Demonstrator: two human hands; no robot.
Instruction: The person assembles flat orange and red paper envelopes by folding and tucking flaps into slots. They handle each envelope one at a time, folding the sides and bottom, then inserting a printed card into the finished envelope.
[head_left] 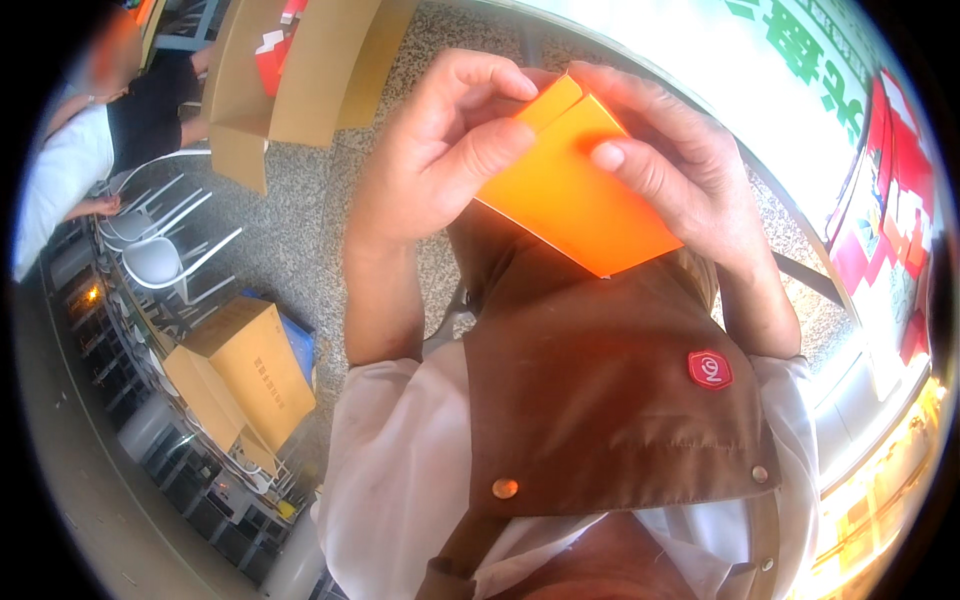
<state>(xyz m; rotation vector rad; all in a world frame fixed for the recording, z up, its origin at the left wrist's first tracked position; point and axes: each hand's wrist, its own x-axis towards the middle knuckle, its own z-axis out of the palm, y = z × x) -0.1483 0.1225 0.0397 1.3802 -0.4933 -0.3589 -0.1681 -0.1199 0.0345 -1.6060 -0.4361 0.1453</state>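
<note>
Between my two hands is an orange folded paper box (585, 195), held up in front of my brown apron (610, 400). My left hand (455, 140) grips its upper left edge, thumb on the front face and fingers curled behind. On the other side my right hand (680, 150) has its thumb pressed on the front near the top right edge, with the fingers behind the box. A slit or flap line shows along the top end. The back of the box and the fingertips behind it are hidden.
A large open cardboard carton (300, 90) with red boxes (270, 62) inside stands at the upper left. Another carton (250, 365) and white chairs (155, 260) are at left, near a seated person (70, 170). A bright white panel (700, 50) and red packages (900, 220) lie right.
</note>
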